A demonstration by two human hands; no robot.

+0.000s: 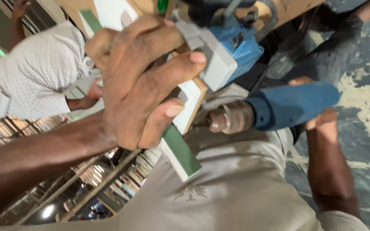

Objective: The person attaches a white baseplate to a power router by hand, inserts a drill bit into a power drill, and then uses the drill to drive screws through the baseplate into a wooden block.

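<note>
- The left hand [144, 81] is wrapped tight around a flat white board [190, 96] with raw wood edges and a green-faced strip [180, 155].
- The right hand [320, 117], mostly hidden, seems closed on a smooth blue drill [290, 105]; its metal chuck [230, 117] points at the board's edge.
- A blue-and-grey power tool [232, 49] sits just above.

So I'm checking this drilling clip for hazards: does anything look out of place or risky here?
Yes. The left hand grips the white board with a green edge in mid-air, with no clamp or bench showing under it. The blue drill, held in the right hand, has its bit at the board's edge close to the left fingers.
</note>
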